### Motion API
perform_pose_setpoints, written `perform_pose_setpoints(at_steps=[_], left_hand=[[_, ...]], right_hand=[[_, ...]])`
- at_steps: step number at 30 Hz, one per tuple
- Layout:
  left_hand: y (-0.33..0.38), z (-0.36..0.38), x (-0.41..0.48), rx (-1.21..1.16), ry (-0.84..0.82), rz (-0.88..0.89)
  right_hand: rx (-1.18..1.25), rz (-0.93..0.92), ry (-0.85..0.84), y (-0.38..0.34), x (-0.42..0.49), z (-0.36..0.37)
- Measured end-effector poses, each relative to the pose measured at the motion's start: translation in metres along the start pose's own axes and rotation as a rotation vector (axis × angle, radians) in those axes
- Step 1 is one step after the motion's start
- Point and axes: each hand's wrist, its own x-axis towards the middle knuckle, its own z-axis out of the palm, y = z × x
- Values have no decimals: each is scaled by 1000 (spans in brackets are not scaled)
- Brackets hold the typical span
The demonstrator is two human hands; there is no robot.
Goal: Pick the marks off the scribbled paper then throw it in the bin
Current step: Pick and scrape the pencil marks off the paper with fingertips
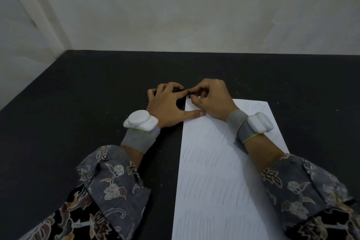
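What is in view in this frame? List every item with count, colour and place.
paper: one, white with rows of faint grey pencil scribble, flat on the table, right of centre, running to the bottom edge.
small dark object: one, black, at the paper's far left corner between the two hands; too small to identify.
table: one, black, fills the lower frame.
wall: off-white, behind the table.
wrist devices: two, white on grey bands, one per wrist.
sleeves: two, grey and black floral print, bottom corners.
left hand: one, thumb resting on the paper's left edge, fingers spread beside it.
right hand: one, fingers curled, pinching at the paper's far left corner.
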Motion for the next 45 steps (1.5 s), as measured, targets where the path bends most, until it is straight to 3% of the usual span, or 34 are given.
perform_pose_setpoints(at_steps=[4,8,12,17,21,26,31,35,40,45], left_hand=[[0,0,0,0,-2,0],[0,1,0,-11,-4,-9],[0,1,0,-13,3,-10],[-1,2,1,-17,1,-12],[-1,1,1,-9,1,-11],[0,1,0,-16,0,-8],[0,1,1,-4,-11,-12],[0,1,1,-11,-14,-16],[0,1,0,-13,-17,-14],[0,1,1,-4,-15,-15]], right_hand=[[46,2,-86,2,0,-5],[-24,25,41,1,2,1],[52,28,-87,2,0,-9],[39,16,-21,4,1,-5],[66,26,-124,4,1,-10],[21,-2,-1,3,0,-3],[57,28,-116,4,0,-12],[32,26,4,5,0,-7],[87,37,-138,5,1,-15],[57,41,-16,2,-1,-6]])
